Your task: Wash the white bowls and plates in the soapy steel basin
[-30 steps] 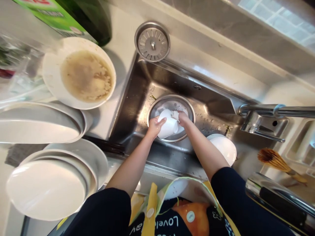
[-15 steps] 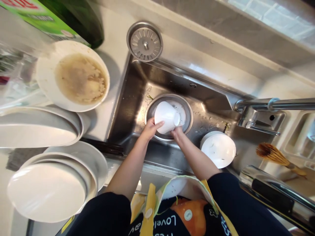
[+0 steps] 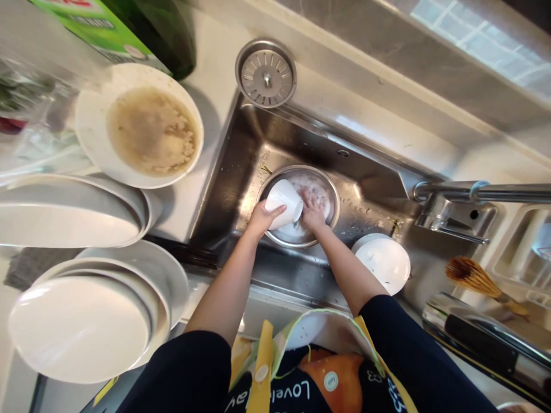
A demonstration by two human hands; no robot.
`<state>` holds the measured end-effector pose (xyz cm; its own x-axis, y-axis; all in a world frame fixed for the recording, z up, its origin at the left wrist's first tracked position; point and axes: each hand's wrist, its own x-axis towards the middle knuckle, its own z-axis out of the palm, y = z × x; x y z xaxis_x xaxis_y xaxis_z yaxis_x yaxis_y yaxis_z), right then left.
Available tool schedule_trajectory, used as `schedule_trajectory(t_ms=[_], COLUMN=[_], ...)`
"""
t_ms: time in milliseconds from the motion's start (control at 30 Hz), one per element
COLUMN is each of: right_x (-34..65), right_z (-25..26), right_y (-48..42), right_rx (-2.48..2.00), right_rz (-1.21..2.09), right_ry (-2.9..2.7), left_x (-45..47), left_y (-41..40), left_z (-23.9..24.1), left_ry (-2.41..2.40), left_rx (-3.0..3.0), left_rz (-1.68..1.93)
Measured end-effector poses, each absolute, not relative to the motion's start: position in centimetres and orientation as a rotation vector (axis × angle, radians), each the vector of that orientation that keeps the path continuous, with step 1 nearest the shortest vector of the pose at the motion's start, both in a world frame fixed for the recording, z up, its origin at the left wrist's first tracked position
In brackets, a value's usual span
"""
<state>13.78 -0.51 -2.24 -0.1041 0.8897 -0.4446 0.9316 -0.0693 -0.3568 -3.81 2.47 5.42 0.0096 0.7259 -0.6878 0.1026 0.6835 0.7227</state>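
My left hand (image 3: 262,218) is closed around a white bowl (image 3: 282,202), the thumb lying across its outer side. The bowl is tipped on its side, its narrow foot facing right. Beneath it, a round metal basin (image 3: 337,202) holds whitish, foamy water. My right hand (image 3: 313,207) reaches into this foam just right of the bowl, with its fingers spread; the suds partly cover the fingertips. More white bowls (image 3: 384,265) sit stacked and tilted in the right part of the steel sink (image 3: 235,172).
On the left counter are a bowl of cloudy leftover soup (image 3: 150,132), stacked white dishes (image 3: 77,327) and a green carton (image 3: 120,34). A strainer (image 3: 267,71) lies behind the sink. The faucet (image 3: 434,209) and a bamboo brush (image 3: 482,281) are at the right.
My right hand has come away from the bowl's underside and moved into the foam, fingers spreading. My left hand still holds the bowl, now slightly further left in the basin.
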Motion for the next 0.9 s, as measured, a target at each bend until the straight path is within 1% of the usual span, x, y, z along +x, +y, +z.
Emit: schedule_trajectory(t_ms=[67,133,233,367,433,467,533,600,700,767,833,900], right_x=[13.5,13.4,13.6,14.4,14.5,14.4,13.7,12.5,10.3,9.2,8.9,9.3], right_z=[-2.2,-2.2,-2.1,0.6,3.1,4.4,6.6,7.7,7.0,5.7,4.0,2.2], right_y=[-1.5,-2.0,-1.9,-1.5,-1.5,-1.5,-1.3,-1.0,-0.1,0.9,2.4,4.2], right_rx=[1.948,2.003,2.057,2.492,2.641,2.632,2.542,2.391,2.162,2.135,2.272,2.515], right_rz=[-0.911,-0.910,-1.012,-1.142,-1.214,-1.243,-1.274,-1.324,-1.448,-1.516,-1.575,-1.646], right_ry=[2.052,1.964,1.937,1.854,2.004,2.142,2.438,2.687,2.880,2.860,2.694,2.346], left_x=[-3.8,-3.8,-3.8,-3.6,-3.4,-3.3,-3.3,-3.3,-3.6,-3.8,-3.7,-3.6], left_y=[2.4,2.4,2.3,2.2,2.1,2.1,2.0,1.9,1.9,1.9,1.8,1.6], left_z=[5.2,5.0,4.7,4.7,4.7,4.7,4.5,4.3,3.8,3.5,3.4,3.5], left_ry=[1.520,1.523,1.527,1.529,1.515,1.508,1.499,1.486,1.479,1.503,1.544,1.557], left_rx=[0.724,0.730,0.761,0.804,0.860,0.898,0.971,1.039,1.127,1.151,1.111,1.042], left_rz=[0.574,0.598,0.607,0.579,0.547,0.533,0.518,0.503,0.489,0.517,0.557,0.570])
